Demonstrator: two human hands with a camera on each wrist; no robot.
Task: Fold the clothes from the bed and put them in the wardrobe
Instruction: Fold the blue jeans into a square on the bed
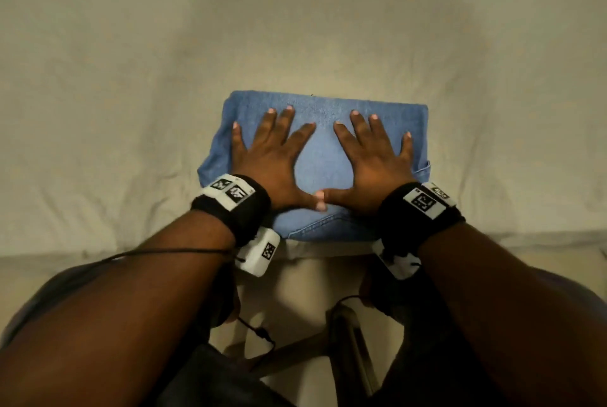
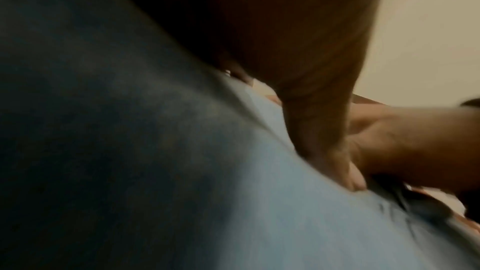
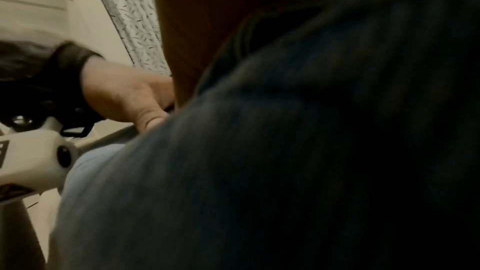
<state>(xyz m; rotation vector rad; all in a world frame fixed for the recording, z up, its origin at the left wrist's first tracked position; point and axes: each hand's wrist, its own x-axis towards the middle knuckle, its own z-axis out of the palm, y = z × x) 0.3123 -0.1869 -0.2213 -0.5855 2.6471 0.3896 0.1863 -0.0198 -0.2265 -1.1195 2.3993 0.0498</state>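
Observation:
A folded pair of light blue jeans point(image 1: 323, 157) lies on the bed's near edge, a seam and a pocket showing at its front. My left hand point(image 1: 269, 157) lies flat on its left half, fingers spread and straight. My right hand point(image 1: 371, 157) presses flat on the right half the same way. The two thumb tips touch near the front of the fold. In the left wrist view the denim point(image 2: 298, 213) fills the lower frame, with my left thumb point(image 2: 324, 141) pressed on it. The right wrist view shows dark denim point(image 3: 285, 171) close up and my left hand point(image 3: 124, 93) beyond.
A cream bedsheet point(image 1: 295, 29), lightly creased, covers the bed around the jeans. The bed's front edge point(image 1: 98, 252) runs across below my wrists. Under it are pale floor and a dark metal frame point(image 1: 348, 341). A patterned curtain point(image 3: 130, 17) hangs in the right wrist view.

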